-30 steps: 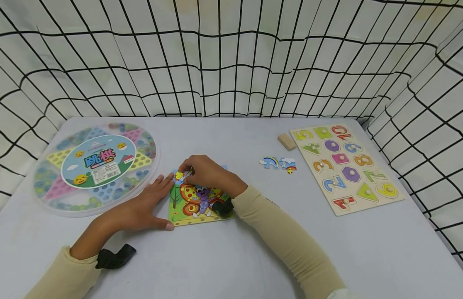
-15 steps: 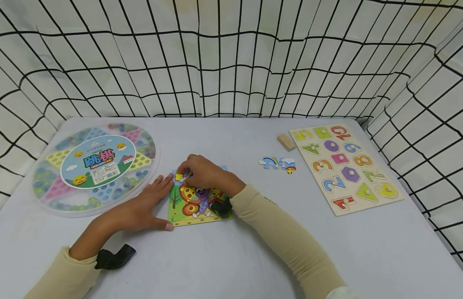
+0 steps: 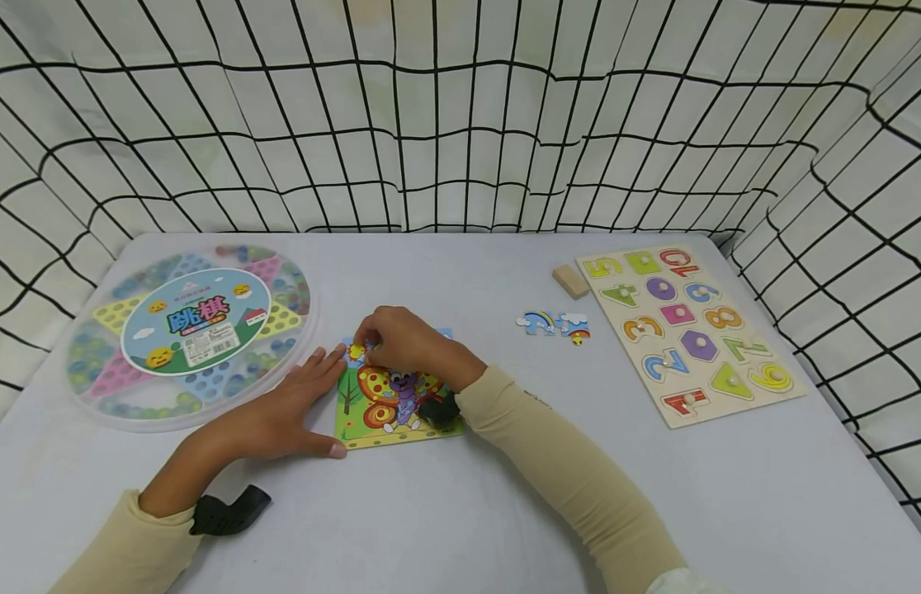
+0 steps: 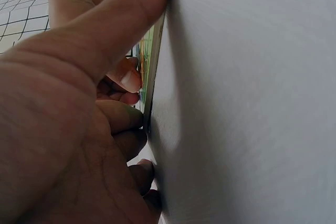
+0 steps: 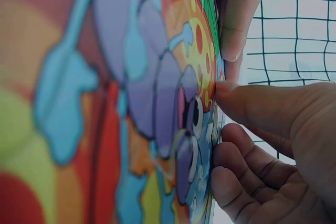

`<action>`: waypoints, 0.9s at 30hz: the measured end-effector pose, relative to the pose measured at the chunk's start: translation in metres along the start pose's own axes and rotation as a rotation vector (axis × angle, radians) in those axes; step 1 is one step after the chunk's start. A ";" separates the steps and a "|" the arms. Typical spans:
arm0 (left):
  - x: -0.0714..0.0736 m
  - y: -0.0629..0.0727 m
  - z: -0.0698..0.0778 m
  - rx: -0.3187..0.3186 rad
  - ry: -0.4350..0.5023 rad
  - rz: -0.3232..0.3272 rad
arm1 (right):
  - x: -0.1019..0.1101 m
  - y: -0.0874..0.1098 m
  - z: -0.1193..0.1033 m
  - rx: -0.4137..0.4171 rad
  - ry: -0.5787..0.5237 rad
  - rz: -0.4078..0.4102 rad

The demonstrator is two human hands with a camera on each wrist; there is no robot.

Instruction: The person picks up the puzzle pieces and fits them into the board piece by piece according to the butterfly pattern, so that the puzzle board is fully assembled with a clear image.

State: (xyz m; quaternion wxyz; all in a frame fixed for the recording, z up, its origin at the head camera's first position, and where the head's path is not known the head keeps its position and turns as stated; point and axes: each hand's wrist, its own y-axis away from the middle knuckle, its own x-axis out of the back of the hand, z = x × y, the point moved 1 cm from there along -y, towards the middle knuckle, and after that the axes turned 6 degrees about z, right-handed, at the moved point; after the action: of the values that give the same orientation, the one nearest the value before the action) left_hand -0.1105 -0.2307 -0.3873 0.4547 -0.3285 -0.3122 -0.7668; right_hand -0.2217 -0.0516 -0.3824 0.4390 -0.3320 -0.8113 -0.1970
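Observation:
A butterfly jigsaw puzzle on a thin board lies in the middle of the white table. My left hand rests along its left edge, fingers extended, with the thumb at the near-left corner. In the left wrist view, that hand's fingertips meet the side of the board. My right hand bends over the puzzle's far-left corner, thumb and index finger pinching a puzzle piece with a yellow figure on blue. The right wrist view shows the butterfly picture close up; the thumb and fingers largely hide the pinched piece.
Two loose rainbow puzzle pieces lie right of the puzzle. Beyond them are a wooden block and a number-and-shape pegboard. A round Chinese checkers box sits at the left, close to my left hand. Black netting surrounds the table.
My right hand has shifted only slightly over the same corner, still pinching the piece. The left hand and the other things have stayed in place.

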 end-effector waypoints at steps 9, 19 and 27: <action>0.001 0.002 0.001 0.001 0.014 -0.003 | 0.001 -0.001 -0.003 -0.024 -0.003 0.010; 0.000 0.000 0.002 0.000 0.013 -0.003 | 0.005 0.001 0.000 -0.067 -0.055 0.026; -0.001 0.000 0.000 0.003 0.011 0.006 | 0.024 0.011 0.018 -0.069 -0.116 0.069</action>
State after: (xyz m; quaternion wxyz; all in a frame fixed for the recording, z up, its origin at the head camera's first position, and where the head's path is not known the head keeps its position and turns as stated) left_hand -0.1103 -0.2300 -0.3878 0.4591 -0.3246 -0.3096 -0.7668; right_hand -0.2336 -0.0238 -0.3715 0.3863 -0.3853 -0.8162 -0.1899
